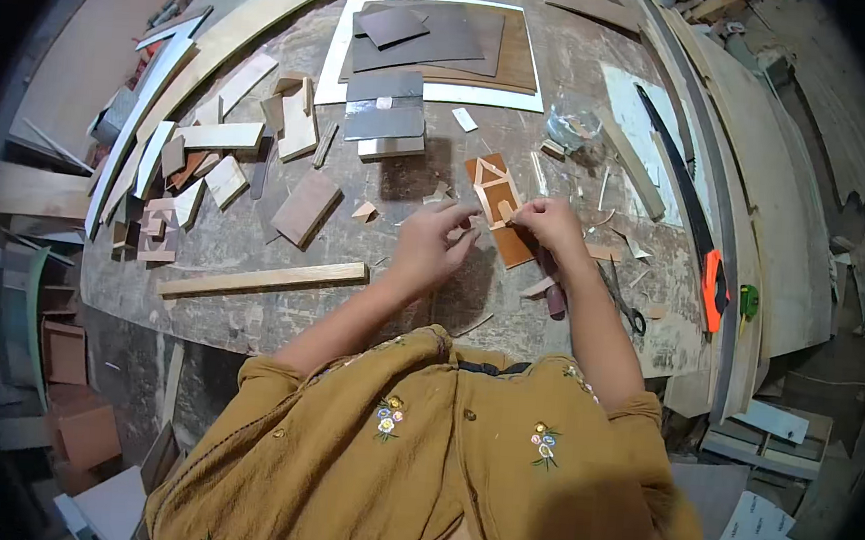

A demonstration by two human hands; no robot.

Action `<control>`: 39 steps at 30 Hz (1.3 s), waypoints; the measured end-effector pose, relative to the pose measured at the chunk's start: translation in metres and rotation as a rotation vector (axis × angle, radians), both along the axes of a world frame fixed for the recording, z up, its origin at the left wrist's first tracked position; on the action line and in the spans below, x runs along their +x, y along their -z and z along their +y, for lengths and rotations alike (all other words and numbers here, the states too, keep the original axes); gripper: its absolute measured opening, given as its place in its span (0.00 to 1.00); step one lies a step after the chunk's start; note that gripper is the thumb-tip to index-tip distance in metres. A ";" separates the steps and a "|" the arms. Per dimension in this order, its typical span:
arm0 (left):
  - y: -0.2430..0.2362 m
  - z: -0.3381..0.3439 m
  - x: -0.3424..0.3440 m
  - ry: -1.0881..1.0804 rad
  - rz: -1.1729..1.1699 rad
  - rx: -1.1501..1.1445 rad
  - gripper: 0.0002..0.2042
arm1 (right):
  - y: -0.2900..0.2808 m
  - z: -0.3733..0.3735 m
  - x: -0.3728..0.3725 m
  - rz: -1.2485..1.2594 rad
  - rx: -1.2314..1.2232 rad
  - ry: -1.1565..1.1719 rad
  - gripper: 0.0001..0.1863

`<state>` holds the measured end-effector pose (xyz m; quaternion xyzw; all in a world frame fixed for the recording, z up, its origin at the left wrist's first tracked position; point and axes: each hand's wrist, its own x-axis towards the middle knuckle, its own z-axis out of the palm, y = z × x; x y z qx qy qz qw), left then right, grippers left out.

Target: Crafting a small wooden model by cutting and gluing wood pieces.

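A small brown wooden board (517, 248) lies tilted on the workbench in front of me. Pale thin wood strips (492, 174) form a house-like outline on its upper part. My right hand (554, 228) is over the board's right edge, its fingertips pinched at a small pale wood piece (504, 213) lower in that outline. The piece is partly covered by the fingers. To the left of the board is my left hand (434, 242), fingers curled loosely with a gap between thumb and forefinger. Nothing shows in that gap.
Scissors (634, 316) lie beside my right forearm, and an orange-handled saw (714, 290) further right. A long wood bar (263, 280) lies near the front edge. Wood offcuts (221, 135) crowd the left. Dark sheets (468, 47) and a grey-topped block (386, 106) are farther back.
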<state>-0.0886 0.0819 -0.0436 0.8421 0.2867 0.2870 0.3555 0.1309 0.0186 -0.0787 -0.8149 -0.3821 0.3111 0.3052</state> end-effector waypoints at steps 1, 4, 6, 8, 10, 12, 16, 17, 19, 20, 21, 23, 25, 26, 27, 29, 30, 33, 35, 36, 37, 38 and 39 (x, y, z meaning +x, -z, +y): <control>0.001 0.002 0.000 0.003 0.039 0.146 0.14 | -0.009 0.001 -0.003 -0.048 -0.039 -0.014 0.12; 0.011 0.010 0.006 0.083 0.163 0.398 0.19 | 0.001 0.004 0.001 -0.026 -0.023 -0.014 0.13; 0.019 0.010 0.010 0.120 0.218 0.420 0.22 | 0.005 0.002 0.004 0.020 -0.033 0.006 0.13; 0.024 0.009 0.010 0.120 0.289 0.497 0.20 | 0.009 0.002 0.006 -0.013 -0.011 -0.013 0.12; 0.028 0.009 0.010 0.134 0.293 0.488 0.22 | 0.012 0.002 0.006 0.028 -0.010 -0.003 0.12; 0.030 0.008 0.011 0.138 0.281 0.481 0.20 | 0.011 0.001 0.005 -0.043 -0.008 -0.004 0.12; 0.027 0.009 0.009 0.165 0.353 0.444 0.20 | 0.001 0.000 0.000 -0.093 -0.030 -0.037 0.12; 0.028 0.009 0.009 0.163 0.350 0.427 0.21 | 0.000 0.000 -0.002 -0.101 -0.031 -0.029 0.12; 0.027 0.009 0.009 0.171 0.360 0.430 0.21 | 0.000 0.000 -0.002 -0.101 -0.017 -0.025 0.12; 0.032 0.010 0.010 0.160 0.340 0.440 0.22 | 0.000 0.000 -0.002 -0.133 -0.028 -0.027 0.12; 0.031 0.010 0.009 0.168 0.359 0.440 0.22 | -0.006 0.000 -0.004 -0.163 -0.040 -0.030 0.12; 0.032 0.010 0.009 0.175 0.364 0.420 0.22 | -0.007 0.000 -0.007 -0.173 -0.017 -0.032 0.12; 0.030 0.010 0.008 0.183 0.362 0.418 0.21 | -0.008 0.000 -0.008 -0.196 -0.054 -0.033 0.12; 0.030 0.011 0.009 0.188 0.355 0.419 0.21 | -0.008 0.001 -0.008 -0.200 -0.057 -0.023 0.12; 0.030 0.011 0.010 0.187 0.344 0.422 0.22 | -0.008 0.001 -0.008 -0.201 -0.057 -0.022 0.12; 0.032 0.011 0.011 0.186 0.307 0.423 0.22 | -0.008 0.002 -0.008 -0.213 -0.062 -0.028 0.11; 0.033 0.012 0.011 0.187 0.287 0.436 0.22 | -0.011 0.002 -0.010 -0.223 -0.036 -0.040 0.11; 0.036 0.013 0.011 0.203 0.228 0.444 0.22 | -0.020 0.003 -0.020 -0.338 0.009 -0.015 0.10; 0.037 0.013 0.011 0.195 0.211 0.452 0.20 | -0.028 0.001 -0.030 -0.470 0.101 -0.045 0.09; 0.036 0.013 0.011 0.193 0.213 0.458 0.20 | -0.026 -0.001 -0.032 -0.581 0.173 -0.103 0.08; 0.036 0.013 0.011 0.191 0.214 0.465 0.20 | -0.025 -0.002 -0.035 -0.690 0.246 -0.162 0.07; 0.040 0.014 0.011 0.191 0.223 0.470 0.21 | -0.023 -0.004 -0.040 -0.694 0.210 -0.171 0.05; 0.039 0.014 0.012 0.191 0.212 0.463 0.21 | -0.023 -0.005 -0.043 -0.706 0.199 -0.183 0.05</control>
